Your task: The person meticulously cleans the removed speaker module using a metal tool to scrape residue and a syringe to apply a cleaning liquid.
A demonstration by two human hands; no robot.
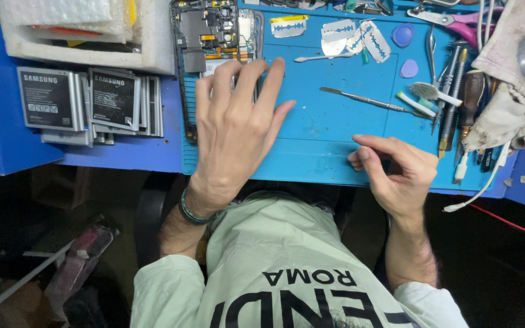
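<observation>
Both hands at the repair mat, opened phone under my left.

My left hand [233, 130] lies flat and spread, fingers splayed, pressing on the lower end of the opened phone [211, 36], whose bare circuit side faces up at the mat's far left corner; it grips nothing. My right hand [396, 170] rests at the near edge of the blue work mat [329, 115], fingers curled inward with thumb meeting forefinger; I cannot tell whether anything small is pinched there. A metal spudger [366, 100] lies just beyond it, apart. Razor blades [350, 36] sit at the far edge, a cluster of tools [457, 91] to the right, stacked phone batteries [89, 103] off the mat to the left.
</observation>
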